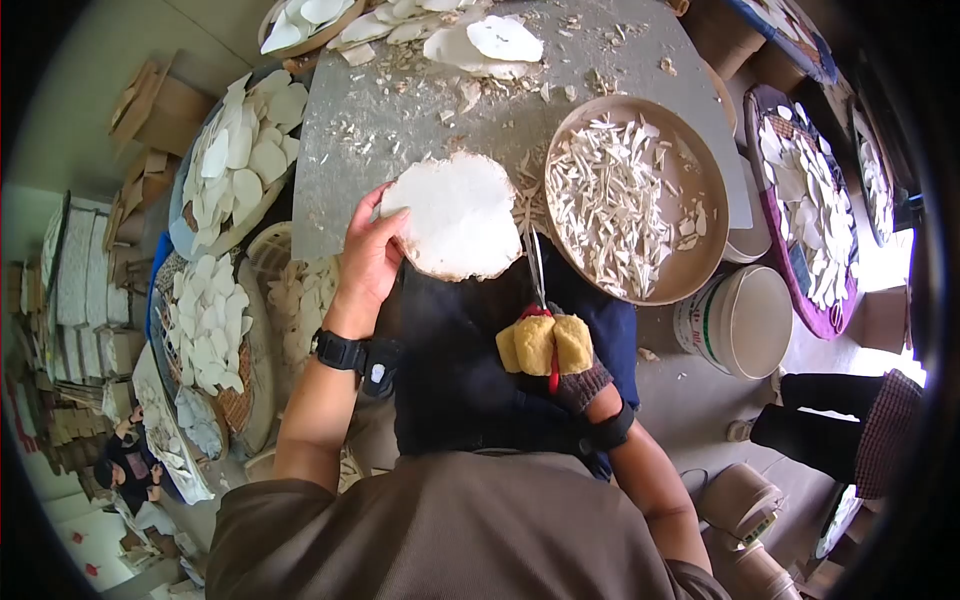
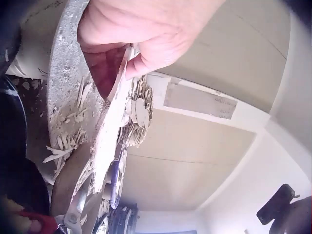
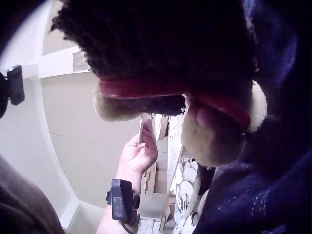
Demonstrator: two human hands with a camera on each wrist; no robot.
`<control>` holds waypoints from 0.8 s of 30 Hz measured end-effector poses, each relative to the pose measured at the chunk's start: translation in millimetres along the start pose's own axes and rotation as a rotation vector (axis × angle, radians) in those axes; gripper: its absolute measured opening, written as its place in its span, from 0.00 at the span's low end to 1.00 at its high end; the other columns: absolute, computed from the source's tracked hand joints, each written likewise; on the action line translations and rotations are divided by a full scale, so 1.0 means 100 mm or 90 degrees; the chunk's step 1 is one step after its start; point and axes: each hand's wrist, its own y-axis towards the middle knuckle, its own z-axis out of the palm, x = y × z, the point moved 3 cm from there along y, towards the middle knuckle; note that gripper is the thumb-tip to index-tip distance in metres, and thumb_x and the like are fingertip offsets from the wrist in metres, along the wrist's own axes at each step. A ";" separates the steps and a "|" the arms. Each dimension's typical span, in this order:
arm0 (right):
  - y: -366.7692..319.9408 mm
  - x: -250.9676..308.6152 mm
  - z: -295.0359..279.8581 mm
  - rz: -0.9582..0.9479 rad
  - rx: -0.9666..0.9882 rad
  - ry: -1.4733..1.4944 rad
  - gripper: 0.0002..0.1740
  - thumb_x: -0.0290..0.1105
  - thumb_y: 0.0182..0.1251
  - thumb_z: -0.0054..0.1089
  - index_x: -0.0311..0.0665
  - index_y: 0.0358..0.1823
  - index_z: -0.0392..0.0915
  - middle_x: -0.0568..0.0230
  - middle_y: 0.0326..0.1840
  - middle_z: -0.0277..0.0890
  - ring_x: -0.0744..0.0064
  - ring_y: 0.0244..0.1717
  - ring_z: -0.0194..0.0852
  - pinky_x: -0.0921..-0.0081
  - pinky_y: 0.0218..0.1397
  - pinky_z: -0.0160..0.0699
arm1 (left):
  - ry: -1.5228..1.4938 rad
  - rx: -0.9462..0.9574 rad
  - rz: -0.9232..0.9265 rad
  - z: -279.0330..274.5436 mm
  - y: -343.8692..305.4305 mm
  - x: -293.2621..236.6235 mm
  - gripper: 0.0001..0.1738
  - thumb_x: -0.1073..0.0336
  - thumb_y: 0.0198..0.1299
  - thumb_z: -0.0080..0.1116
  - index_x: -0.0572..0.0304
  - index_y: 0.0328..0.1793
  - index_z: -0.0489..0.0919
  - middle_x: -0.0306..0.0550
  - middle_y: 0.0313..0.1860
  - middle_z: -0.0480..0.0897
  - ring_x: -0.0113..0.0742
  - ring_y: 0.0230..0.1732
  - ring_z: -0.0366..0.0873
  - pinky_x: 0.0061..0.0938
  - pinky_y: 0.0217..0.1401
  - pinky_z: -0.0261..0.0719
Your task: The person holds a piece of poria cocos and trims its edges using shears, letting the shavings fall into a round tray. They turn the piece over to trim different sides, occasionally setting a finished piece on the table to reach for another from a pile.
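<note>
The thin, probably brittle white round disc [image 1: 458, 215], over the near edge of the grey worktop [image 1: 400, 110], is sensibly pinched at its left rim by the left hand [image 1: 370, 255], while the right hand [image 1: 555, 360] grips red-handled scissors [image 1: 538, 285].

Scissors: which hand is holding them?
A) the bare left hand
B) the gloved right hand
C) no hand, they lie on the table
B: the right hand, gloved in yellow and brown, grips the red-handled scissors, while the bare left hand holds the white round piece.
</note>
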 end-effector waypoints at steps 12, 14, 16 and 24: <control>-0.02 -0.02 -0.01 0.029 -0.026 -0.010 0.13 0.28 0.54 0.58 0.40 0.43 0.75 0.61 0.40 0.76 0.59 0.44 0.74 0.67 0.50 0.73 | 0.083 0.047 -0.016 0.16 -0.14 0.13 0.40 0.82 0.51 0.55 0.61 0.71 0.54 0.51 0.62 0.69 0.41 0.63 0.68 0.35 0.65 0.68; -0.03 -0.02 -0.02 0.050 -0.023 0.045 0.13 0.28 0.54 0.57 0.39 0.43 0.74 0.60 0.40 0.76 0.58 0.43 0.74 0.66 0.50 0.73 | 0.094 0.052 -0.010 0.18 -0.13 0.11 0.40 0.82 0.51 0.55 0.61 0.71 0.54 0.51 0.62 0.68 0.41 0.63 0.67 0.35 0.65 0.68; -0.04 -0.02 -0.04 0.008 -0.010 -0.023 0.14 0.28 0.54 0.57 0.39 0.44 0.74 0.59 0.41 0.76 0.57 0.43 0.74 0.64 0.50 0.73 | 0.106 0.060 -0.013 0.19 -0.12 0.09 0.40 0.82 0.51 0.55 0.62 0.71 0.54 0.51 0.62 0.68 0.41 0.63 0.67 0.35 0.65 0.68; -0.09 -0.06 -0.05 0.025 -0.065 0.048 0.15 0.28 0.55 0.58 0.36 0.45 0.72 0.58 0.41 0.76 0.58 0.44 0.75 0.65 0.49 0.74 | 0.097 0.062 -0.040 0.11 -0.06 0.12 0.34 0.79 0.53 0.57 0.65 0.68 0.59 0.50 0.60 0.72 0.41 0.60 0.71 0.34 0.63 0.69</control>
